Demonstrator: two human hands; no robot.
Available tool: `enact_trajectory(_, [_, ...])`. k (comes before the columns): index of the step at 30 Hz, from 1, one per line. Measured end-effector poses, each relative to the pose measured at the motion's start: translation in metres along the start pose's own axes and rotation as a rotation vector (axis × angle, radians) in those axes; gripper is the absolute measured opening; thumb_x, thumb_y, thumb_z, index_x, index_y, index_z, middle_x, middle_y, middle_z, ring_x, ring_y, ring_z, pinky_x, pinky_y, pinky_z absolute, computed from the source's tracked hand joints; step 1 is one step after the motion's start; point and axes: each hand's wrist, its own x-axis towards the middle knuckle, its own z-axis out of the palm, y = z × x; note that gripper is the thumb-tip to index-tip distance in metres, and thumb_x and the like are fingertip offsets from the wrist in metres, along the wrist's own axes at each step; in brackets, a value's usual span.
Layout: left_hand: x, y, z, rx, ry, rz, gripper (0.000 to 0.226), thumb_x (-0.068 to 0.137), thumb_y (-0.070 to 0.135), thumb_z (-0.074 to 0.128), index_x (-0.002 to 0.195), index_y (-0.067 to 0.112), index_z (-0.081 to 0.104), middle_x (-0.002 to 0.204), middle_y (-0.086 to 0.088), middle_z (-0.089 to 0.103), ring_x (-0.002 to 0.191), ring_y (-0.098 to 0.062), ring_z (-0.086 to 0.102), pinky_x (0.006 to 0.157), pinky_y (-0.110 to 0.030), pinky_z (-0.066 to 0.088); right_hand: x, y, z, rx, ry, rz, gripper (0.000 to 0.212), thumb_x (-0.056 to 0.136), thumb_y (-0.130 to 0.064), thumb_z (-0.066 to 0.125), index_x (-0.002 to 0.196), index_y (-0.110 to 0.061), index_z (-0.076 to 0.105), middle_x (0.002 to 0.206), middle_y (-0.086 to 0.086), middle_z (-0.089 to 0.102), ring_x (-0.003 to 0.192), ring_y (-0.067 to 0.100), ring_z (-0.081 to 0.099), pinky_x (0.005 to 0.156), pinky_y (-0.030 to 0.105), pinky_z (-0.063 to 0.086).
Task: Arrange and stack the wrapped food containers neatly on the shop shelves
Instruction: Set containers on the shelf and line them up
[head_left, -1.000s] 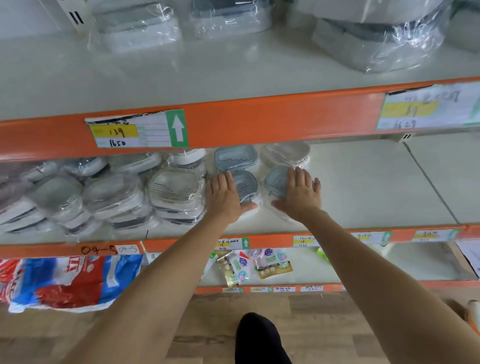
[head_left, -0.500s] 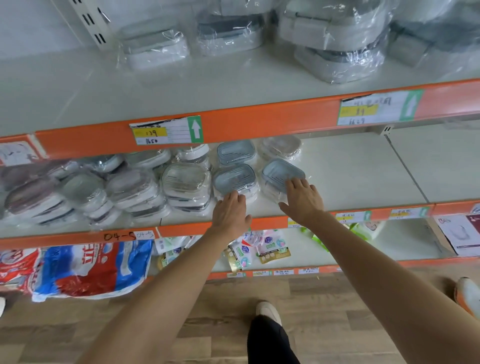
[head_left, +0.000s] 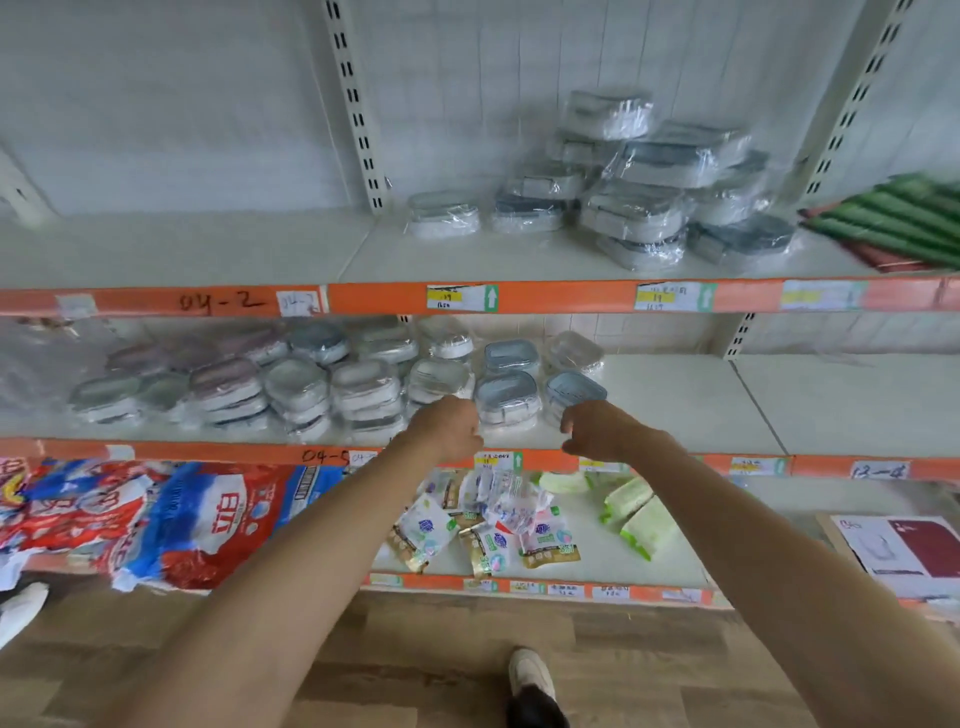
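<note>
The left hand (head_left: 451, 427) is curled into a loose fist holding nothing, and the right hand (head_left: 597, 430) likewise, fingers folded in and empty. Both hang in front of the middle shelf (head_left: 675, 410), arms stretched forward. On that shelf, just behind the hands, sit the wrapped containers (head_left: 506, 397) in rows. Handwriting on its orange edge reads "04-5"; the edge above it reads "04-2" (head_left: 221, 301).

My blue-lidded containers (head_left: 506, 397) sit in clear wrap; shelf edges (head_left: 566, 297) are orange, detergent bags (head_left: 156, 514) red, white, blue.
</note>
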Motion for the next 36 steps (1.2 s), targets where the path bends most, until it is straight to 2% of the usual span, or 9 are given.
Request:
enact_trajectory(4, [-0.031,0.005,-0.053,0.093,0.122,0.062,0.011,0.088,0.013,0.054,0.089,0.007,0.063,0.103,-0.014,0.064,0.095,-0.029,0.061,0.072,-0.030,0.045,-0.030,-0.027,-0.046,-0.060,0.132,-0.062,0.028,0.087,-0.017,0.057,0.114,-0.010,0.062,0.120,0.009,0.061,0.111,0.024,0.055,0.091,0.028,0.042])
enact_trajectory(8, [-0.044,0.001,-0.099,0.091,0.180,0.076,0.018,0.089,0.017,0.053,0.096,0.005,0.065,0.103,-0.009,0.065,0.096,-0.027,0.062,0.079,-0.033,0.050,-0.044,-0.045,-0.085,-0.068,0.237,-0.079,0.028,0.087,-0.019,0.058,0.114,-0.012,0.062,0.118,0.008,0.062,0.110,0.024,0.055,0.090,0.030,0.044])
enact_trajectory(13, [-0.028,-0.010,-0.121,0.096,0.212,0.063,0.015,0.087,0.015,0.057,0.094,0.006,0.067,0.099,-0.011,0.066,0.089,-0.027,0.063,0.079,-0.038,0.054,-0.035,-0.046,-0.110,-0.008,0.308,-0.081,0.031,0.086,-0.017,0.059,0.117,-0.012,0.059,0.116,0.009,0.060,0.104,0.026,0.057,0.087,0.033,0.047])
enact_trajectory(18, [0.018,-0.014,-0.124,0.054,0.272,0.067,0.019,0.090,0.025,0.055,0.091,0.007,0.062,0.105,-0.009,0.064,0.096,-0.028,0.060,0.078,-0.033,0.050,0.011,-0.030,-0.129,0.003,0.384,-0.092,0.040,0.089,-0.021,0.059,0.128,-0.012,0.053,0.122,0.008,0.056,0.111,0.025,0.054,0.092,0.034,0.044])
enact_trajectory(24, [0.107,-0.012,-0.165,-0.031,0.384,0.051,0.031,0.091,0.026,0.056,0.116,0.009,0.061,0.121,-0.008,0.059,0.109,-0.026,0.056,0.087,-0.034,0.047,0.093,-0.004,-0.178,-0.040,0.443,-0.102,0.047,0.092,-0.028,0.055,0.135,-0.012,0.046,0.134,0.007,0.046,0.125,0.025,0.043,0.098,0.036,0.041])
enact_trajectory(27, [0.151,0.002,-0.200,-0.072,0.402,0.058,0.026,0.090,0.024,0.057,0.108,0.005,0.063,0.114,-0.012,0.063,0.106,-0.030,0.058,0.085,-0.036,0.049,0.119,0.015,-0.219,-0.097,0.489,-0.102,0.043,0.092,-0.027,0.054,0.130,-0.007,0.049,0.135,0.012,0.045,0.129,0.027,0.037,0.101,0.035,0.038])
enact_trajectory(30, [0.184,0.024,-0.230,-0.123,0.455,0.105,0.023,0.088,0.021,0.058,0.104,0.007,0.063,0.109,-0.013,0.064,0.103,-0.031,0.059,0.080,-0.034,0.049,0.130,0.036,-0.261,-0.095,0.598,-0.089,0.041,0.090,-0.024,0.055,0.127,-0.006,0.051,0.131,0.012,0.047,0.127,0.028,0.037,0.100,0.037,0.038])
enact_trajectory(33, [0.208,0.044,-0.246,-0.171,0.454,0.187,0.035,0.088,0.022,0.059,0.121,0.009,0.058,0.120,-0.010,0.060,0.112,-0.028,0.056,0.091,-0.035,0.047,0.131,0.055,-0.289,-0.103,0.666,-0.051,0.047,0.091,-0.026,0.055,0.134,-0.008,0.046,0.135,0.011,0.045,0.129,0.028,0.034,0.103,0.040,0.036])
enact_trajectory(36, [0.230,0.058,-0.261,-0.183,0.457,0.295,0.042,0.087,0.023,0.062,0.126,0.009,0.055,0.126,-0.010,0.055,0.117,-0.026,0.052,0.095,-0.031,0.042,0.129,0.073,-0.303,-0.134,0.685,0.023,0.050,0.091,-0.032,0.055,0.135,-0.010,0.044,0.134,0.009,0.045,0.126,0.026,0.036,0.100,0.040,0.038])
